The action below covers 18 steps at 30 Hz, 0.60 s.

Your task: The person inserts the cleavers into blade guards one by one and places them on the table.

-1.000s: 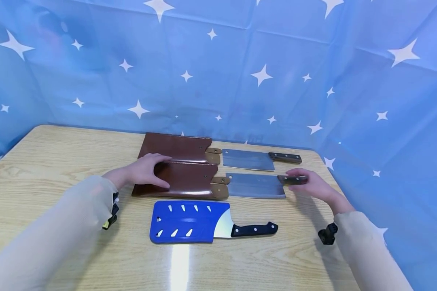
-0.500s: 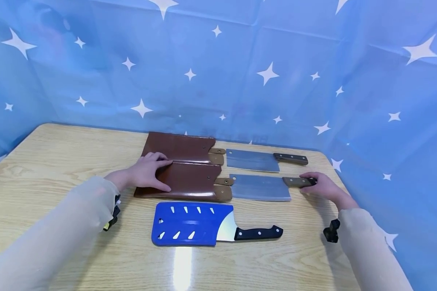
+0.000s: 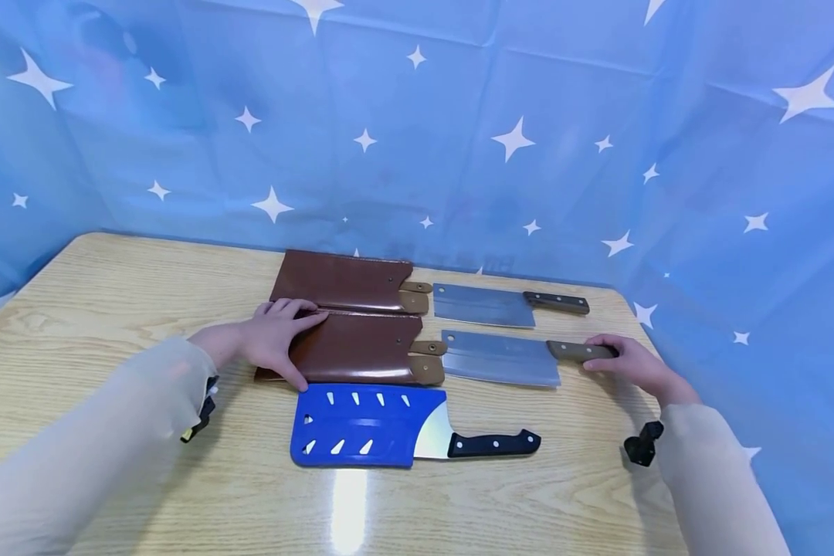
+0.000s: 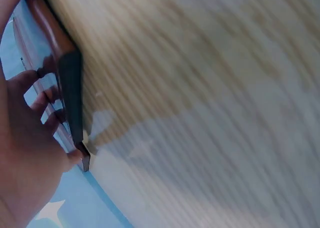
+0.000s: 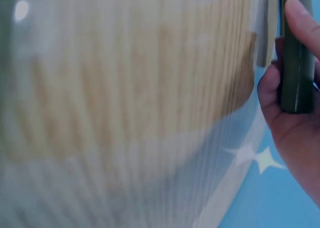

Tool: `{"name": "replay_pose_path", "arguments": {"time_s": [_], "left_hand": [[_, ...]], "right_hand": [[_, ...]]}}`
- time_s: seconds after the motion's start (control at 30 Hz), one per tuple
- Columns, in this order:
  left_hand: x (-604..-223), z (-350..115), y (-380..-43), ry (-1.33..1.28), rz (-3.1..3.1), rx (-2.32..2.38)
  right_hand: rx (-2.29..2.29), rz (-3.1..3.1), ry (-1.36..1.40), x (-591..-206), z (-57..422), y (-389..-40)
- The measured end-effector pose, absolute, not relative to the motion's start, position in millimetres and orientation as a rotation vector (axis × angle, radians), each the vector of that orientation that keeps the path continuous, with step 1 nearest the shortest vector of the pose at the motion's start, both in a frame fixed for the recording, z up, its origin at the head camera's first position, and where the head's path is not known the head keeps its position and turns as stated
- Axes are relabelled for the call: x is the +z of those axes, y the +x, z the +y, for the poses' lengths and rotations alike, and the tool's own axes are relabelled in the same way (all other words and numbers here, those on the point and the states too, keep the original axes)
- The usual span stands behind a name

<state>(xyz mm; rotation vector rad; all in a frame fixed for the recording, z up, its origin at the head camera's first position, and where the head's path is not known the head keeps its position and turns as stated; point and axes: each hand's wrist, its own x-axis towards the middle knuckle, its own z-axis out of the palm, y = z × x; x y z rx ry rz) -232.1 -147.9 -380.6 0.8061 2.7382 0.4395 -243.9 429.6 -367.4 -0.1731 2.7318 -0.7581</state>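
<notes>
My left hand (image 3: 278,340) lies spread over the left end of the nearer brown sheath (image 3: 361,347); its fingers are at the far edge and the thumb at the near edge. In the left wrist view, fingertips reach along this dark sheath (image 4: 69,93). My right hand (image 3: 632,367) grips the end of a wooden handle on a cleaver (image 3: 500,357). In the right wrist view, the thumb and fingers close round the handle (image 5: 297,68). The cleaver's blade points left, its tip beside the sheath's tan straps (image 3: 427,359).
Behind lie a second brown sheath (image 3: 347,282) and a second wooden-handled cleaver (image 3: 486,305). In front is a black-handled cleaver (image 3: 493,445) in a blue slotted cover (image 3: 361,436). A blue star-printed curtain (image 3: 389,177) stands along the back and right of the wooden table (image 3: 146,286).
My right hand has shifted right and taken hold of the handle end, and the nearer cleaver has moved slightly right. The left hand has spread wider, its thumb moving to the sheath's near edge.
</notes>
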Motion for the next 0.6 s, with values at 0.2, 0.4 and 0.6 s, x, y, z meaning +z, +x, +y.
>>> {"name": "replay_pose_path", "arguments": {"time_s": [0.2,0.4,0.6], "left_hand": [[-378.9,-154.8,-229.1,0.845,2.699,0.392],[-383.6,-155.3,-224.7,0.861,2.733,0.420],[-387.0,-158.4,-220.8,0.856,2.770,0.514]], "right_hand": [[-0.831,2.690,-0.179,-367.1,439.6,-236.1],[-0.833,2.686,-0.125,-362.2,447.1,-228.0],[-0.823,2.690,-0.109,-356.5,450.2,-225.7]]}}
